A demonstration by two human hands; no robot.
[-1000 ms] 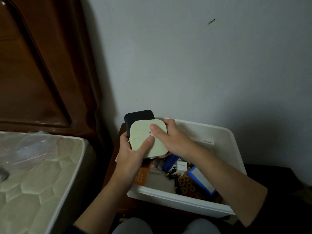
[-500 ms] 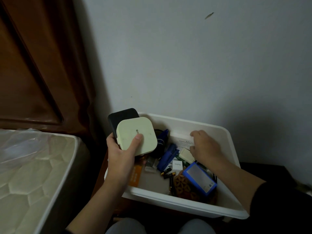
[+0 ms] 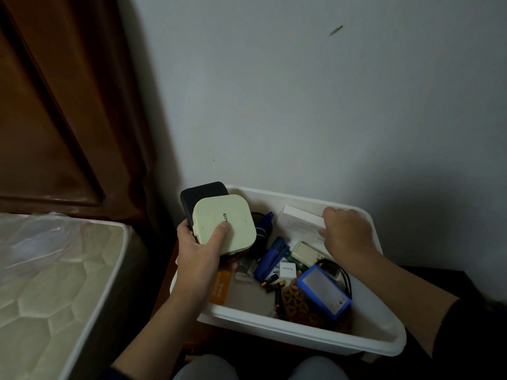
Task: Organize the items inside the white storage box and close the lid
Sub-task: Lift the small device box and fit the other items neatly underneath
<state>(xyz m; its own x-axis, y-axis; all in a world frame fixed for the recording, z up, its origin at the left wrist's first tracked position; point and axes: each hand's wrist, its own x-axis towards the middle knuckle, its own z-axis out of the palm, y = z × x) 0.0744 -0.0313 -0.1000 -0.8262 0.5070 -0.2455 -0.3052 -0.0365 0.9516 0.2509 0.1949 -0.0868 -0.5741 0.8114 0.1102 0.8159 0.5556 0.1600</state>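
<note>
The white storage box (image 3: pixel 301 334) stands open against the wall, with no lid in view. My left hand (image 3: pixel 199 255) holds a cream square case (image 3: pixel 233 215) stacked on a dark case (image 3: pixel 200 194) above the box's left corner. My right hand (image 3: pixel 347 233) is at the back right of the box, its fingers on a white carton (image 3: pixel 300 219). Inside lie a blue battery pack (image 3: pixel 323 292), a blue strap (image 3: pixel 270 260), a small white cube (image 3: pixel 288 270), a pale adapter (image 3: pixel 303 252), loose batteries (image 3: pixel 270 282), an orange card (image 3: pixel 219 287) and a black cable (image 3: pixel 344 272).
A mattress (image 3: pixel 52 286) in plastic wrap lies to the left, with a dark wooden headboard (image 3: pixel 60 113) behind it. A grey wall (image 3: pixel 301 105) rises right behind the box. My knees (image 3: pixel 205 370) show below the box's front rim.
My right hand let go of the cream case and moved right to the white carton at the back of the box. My left hand alone holds the two stacked cases.
</note>
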